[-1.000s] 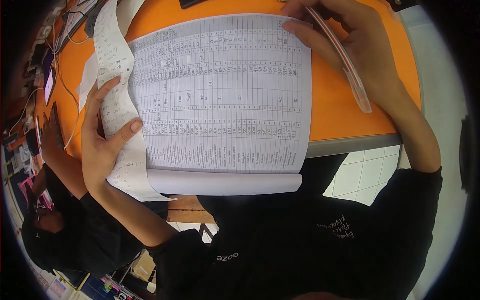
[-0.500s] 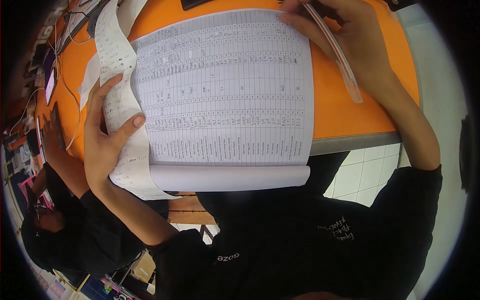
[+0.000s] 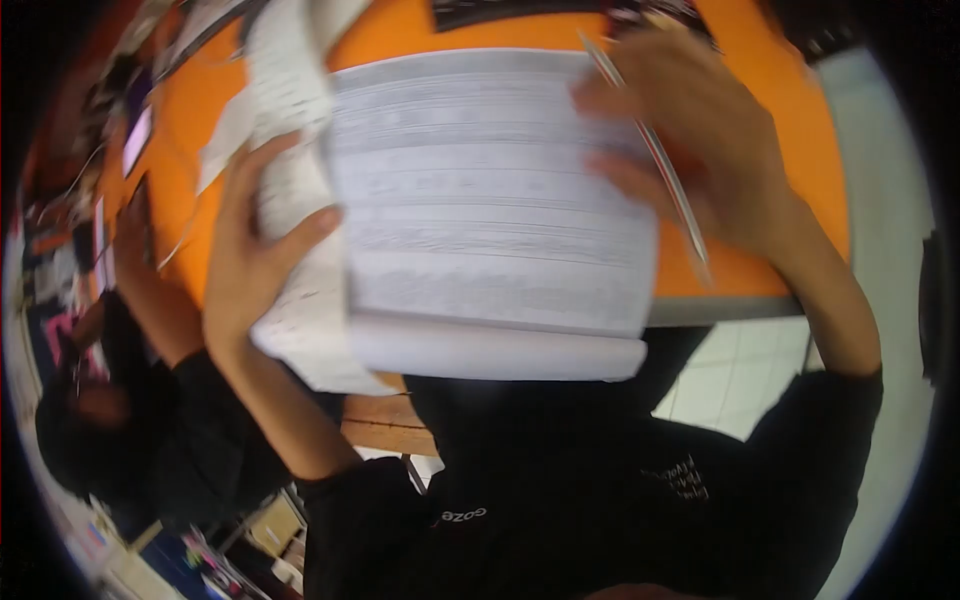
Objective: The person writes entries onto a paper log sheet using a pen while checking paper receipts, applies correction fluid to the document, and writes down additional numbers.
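Observation:
A wide printed sheet (image 3: 480, 190) with rows and columns lies on the orange table, its near edge rolled up. Over its left side runs a long paper strip (image 3: 290, 90) with handwriting. My left hand (image 3: 255, 240) lies on this strip, thumb and fingers spread, pressing it against the sheet. Above the sheet's right edge is my right hand (image 3: 700, 130), blurred, with a red and white striped pen (image 3: 662, 160) held between its fingers. The pen slants down to the right. The writing on the sheet is too smeared to read.
The orange table (image 3: 805, 150) has a grey front edge. A dark object (image 3: 510, 12) and another dark item lie at its far side. Another person (image 3: 150, 410) in dark clothing sits at the left, one arm on the table near a phone (image 3: 138, 140) and cables.
The view has shifted, so the sheet, strip and left hand appear further right. My right hand has moved lower over the sheet's right edge, fingers further apart, pen still held.

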Available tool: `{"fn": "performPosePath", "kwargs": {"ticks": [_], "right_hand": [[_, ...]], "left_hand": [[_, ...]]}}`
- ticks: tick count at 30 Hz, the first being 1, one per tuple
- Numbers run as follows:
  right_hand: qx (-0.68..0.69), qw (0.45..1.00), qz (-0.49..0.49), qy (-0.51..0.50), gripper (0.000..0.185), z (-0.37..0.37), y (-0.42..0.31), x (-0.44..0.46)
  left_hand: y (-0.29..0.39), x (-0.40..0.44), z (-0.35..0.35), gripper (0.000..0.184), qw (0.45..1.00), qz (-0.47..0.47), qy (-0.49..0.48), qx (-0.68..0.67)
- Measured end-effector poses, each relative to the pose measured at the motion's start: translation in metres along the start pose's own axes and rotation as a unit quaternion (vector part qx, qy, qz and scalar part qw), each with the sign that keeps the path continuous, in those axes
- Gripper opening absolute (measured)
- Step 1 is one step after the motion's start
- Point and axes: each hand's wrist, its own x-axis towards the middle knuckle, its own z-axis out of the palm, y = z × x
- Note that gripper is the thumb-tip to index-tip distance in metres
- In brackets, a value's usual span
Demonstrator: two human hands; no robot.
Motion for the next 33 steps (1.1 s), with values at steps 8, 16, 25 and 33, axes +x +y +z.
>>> {"fn": "performPosePath", "kwargs": {"ticks": [8, 16, 25, 33], "right_hand": [[0.121, 0.984, 0.033, -0.128, 0.069, 0.012, -0.032, 0.007], [0.156, 0.982, 0.035, -0.100, 0.058, 0.018, -0.015, 0.005], [0.201, 0.965, 0.156, -0.057, 0.022, 0.017, 0.019, -0.006], [0.294, 0.954, 0.056, -0.017, 0.022, 0.011, 0.029, -0.005]], "left_hand": [[-0.018, -0.005, -0.006, 0.058, 0.997, 0.026, -0.012, -0.075], [-0.013, -0.003, -0.002, 0.059, 0.998, 0.053, 0.000, -0.033], [0.019, -0.001, -0.012, 0.072, 0.994, -0.058, -0.089, -0.022], [0.058, -0.016, 0.021, 0.111, 0.984, -0.070, -0.070, 0.151]]}}
